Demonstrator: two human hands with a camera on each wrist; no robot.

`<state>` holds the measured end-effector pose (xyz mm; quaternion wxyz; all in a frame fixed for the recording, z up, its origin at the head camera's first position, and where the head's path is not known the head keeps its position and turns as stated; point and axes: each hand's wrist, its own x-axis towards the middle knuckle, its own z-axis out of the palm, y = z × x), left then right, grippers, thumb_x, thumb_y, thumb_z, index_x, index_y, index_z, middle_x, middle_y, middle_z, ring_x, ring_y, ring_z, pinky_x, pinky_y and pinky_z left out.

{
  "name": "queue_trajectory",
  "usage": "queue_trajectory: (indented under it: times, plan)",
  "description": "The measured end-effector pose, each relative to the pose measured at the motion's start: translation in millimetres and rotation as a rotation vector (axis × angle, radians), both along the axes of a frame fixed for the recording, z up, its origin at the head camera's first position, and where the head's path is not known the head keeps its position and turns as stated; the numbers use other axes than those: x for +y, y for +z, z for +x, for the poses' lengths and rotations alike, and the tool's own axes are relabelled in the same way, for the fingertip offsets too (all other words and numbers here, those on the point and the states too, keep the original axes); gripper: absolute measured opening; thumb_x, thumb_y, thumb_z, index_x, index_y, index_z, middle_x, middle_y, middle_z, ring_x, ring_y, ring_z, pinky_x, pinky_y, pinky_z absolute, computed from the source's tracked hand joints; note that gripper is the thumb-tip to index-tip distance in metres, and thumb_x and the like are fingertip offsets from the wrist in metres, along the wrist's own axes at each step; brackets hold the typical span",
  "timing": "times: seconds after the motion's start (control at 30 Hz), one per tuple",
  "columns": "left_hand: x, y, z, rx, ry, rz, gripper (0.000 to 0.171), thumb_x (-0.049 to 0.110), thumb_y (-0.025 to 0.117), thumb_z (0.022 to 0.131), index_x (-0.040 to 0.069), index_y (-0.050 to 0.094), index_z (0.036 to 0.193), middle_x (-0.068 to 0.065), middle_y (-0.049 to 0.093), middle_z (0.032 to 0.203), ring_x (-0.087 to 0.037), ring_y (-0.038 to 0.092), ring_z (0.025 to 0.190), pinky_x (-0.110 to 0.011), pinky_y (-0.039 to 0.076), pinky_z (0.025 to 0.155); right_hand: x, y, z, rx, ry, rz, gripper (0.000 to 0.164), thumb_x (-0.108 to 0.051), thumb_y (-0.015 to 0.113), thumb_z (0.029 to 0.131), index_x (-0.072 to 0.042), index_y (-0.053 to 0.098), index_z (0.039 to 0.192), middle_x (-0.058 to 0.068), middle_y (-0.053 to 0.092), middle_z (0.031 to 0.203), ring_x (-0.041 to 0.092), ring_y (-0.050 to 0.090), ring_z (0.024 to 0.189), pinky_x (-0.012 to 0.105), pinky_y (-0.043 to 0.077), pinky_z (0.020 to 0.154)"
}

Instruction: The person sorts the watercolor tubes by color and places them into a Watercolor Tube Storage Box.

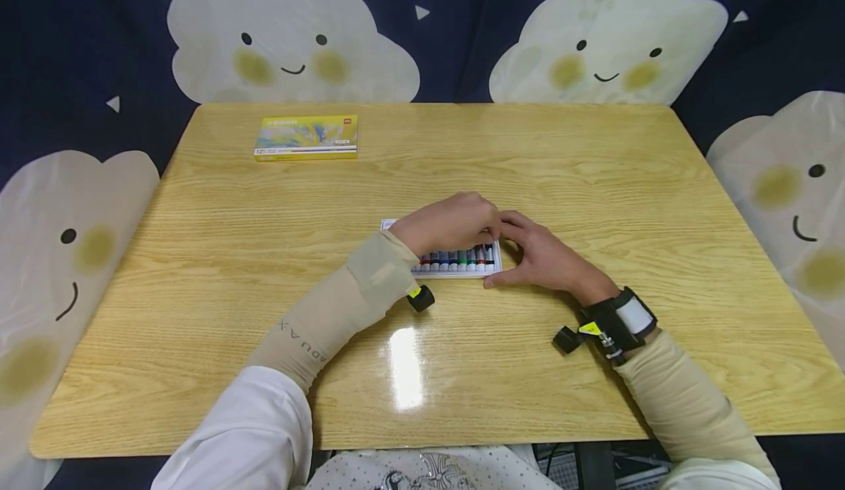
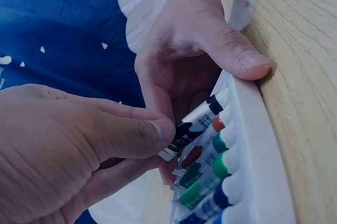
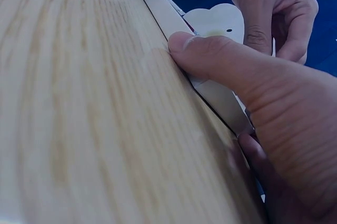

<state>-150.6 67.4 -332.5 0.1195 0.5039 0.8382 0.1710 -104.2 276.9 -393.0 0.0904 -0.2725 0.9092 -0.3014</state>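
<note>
A white tray [image 1: 455,276] holds a row of small paint tubes [image 1: 452,261] with coloured labels, among them red, green and blue. My left hand [image 1: 455,222] reaches over the tray and pinches a paint tube with a black cap [image 2: 196,124] between thumb and fingers, at the tray's right end. That tube lies tilted, its cap close to the tray's front slots. Around the tray's right end, my right hand [image 1: 544,259] grips it, the thumb against the front wall [image 3: 166,11] and the fingers at the far side. My left forearm hides the tray's left part.
A yellow paint box [image 1: 306,138] lies at the back left of the wooden table [image 1: 594,174]. Behind the table hangs a dark blue cloth [image 1: 455,28] with smiling clouds.
</note>
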Motion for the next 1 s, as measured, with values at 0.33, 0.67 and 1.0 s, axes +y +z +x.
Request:
queue_trajectory:
  times: [0.33, 0.67, 1.0]
  plan:
    - [2.0, -3.6, 0.0, -0.008, -0.003, -0.056, 0.023, 0.014, 0.055, 0.099, 0.009, 0.070, 0.082, 0.002, 0.054, 0.073, -0.010, 0.044, 0.067, -0.021, 0.035, 0.066, -0.4, -1.0, -0.9, 0.023, 0.020, -0.004, 0.085, -0.059, 0.079, 0.070, -0.032, 0.044, 0.144, -0.005, 0.037, 0.153, 0.020, 0.040, 0.140, 0.045, 0.038, 0.113]
    - [1.6, -5.8, -0.6, 0.020, -0.017, -0.067, 0.021, 0.017, 0.058, 0.097, 0.010, 0.072, 0.084, 0.003, 0.060, 0.076, -0.009, 0.048, 0.070, -0.021, 0.040, 0.068, 0.0, -0.8, -0.7, 0.019, 0.021, -0.010, 0.082, -0.057, 0.079, 0.071, -0.032, 0.047, 0.142, -0.005, 0.038, 0.152, 0.020, 0.041, 0.139, 0.045, 0.039, 0.112]
    - [0.4, -6.7, -1.5, 0.034, -0.019, -0.086, 0.018, 0.023, 0.059, 0.097, 0.016, 0.075, 0.094, 0.004, 0.071, 0.094, -0.013, 0.056, 0.093, -0.029, 0.046, 0.088, 0.2, 0.0, 0.0, -0.010, -0.005, 0.002, 0.081, -0.060, 0.078, 0.071, -0.030, 0.049, 0.140, -0.006, 0.037, 0.152, 0.020, 0.040, 0.139, 0.047, 0.038, 0.113]
